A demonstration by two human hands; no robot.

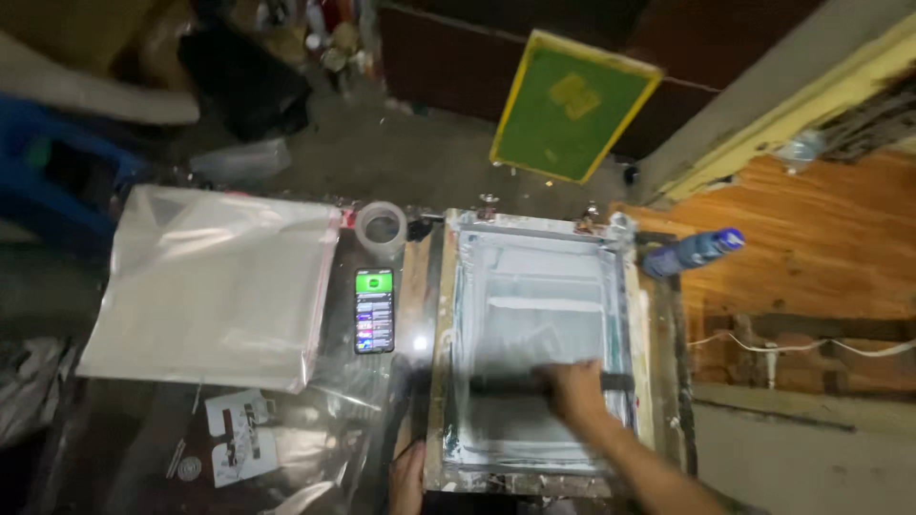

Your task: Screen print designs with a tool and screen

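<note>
Right at the near edge, left hand (407, 480) rests flat on the bottom-left corner of the screen-printing frame (537, 351), fingers laid open, grasping nothing, just touching the frame's lower rail. Right hand (572, 388) reaches in from the lower right, forearm running diagonally, grip clenched around the squeegee (534, 384), a dark bar lying crosswise over the mesh in the lower half of the frame. Motion blur on hand and bar. Frame sits on the tabletop (153, 448), right of centre, pale mesh smeared with whitish ink, taped edges, hinged clamps along its far rail.

Left of the frame, near edge: a printed white card (239, 434) with black marks, lying on crinkled clear plastic, a small round coin-like thing just beside it, too small to tell. Further up, a phone (374, 310) lies face up, screen lit, just beside the frame's left rail. Left of the phone, a big stack of clear plastic bags (215, 286), flat, covering much of the tabletop's left side. Past the phone, a roll of clear tape (382, 229) stands on its flat side, near the bags' far corner.

Right of the frame, a blue-capped spray can (692, 252) lies tilted on its side on a wooden shelf. Farthest back, a yellow-framed green screen (572, 105) leans upright against a dark wall; clutter in the far left is too dim to tell.
</note>
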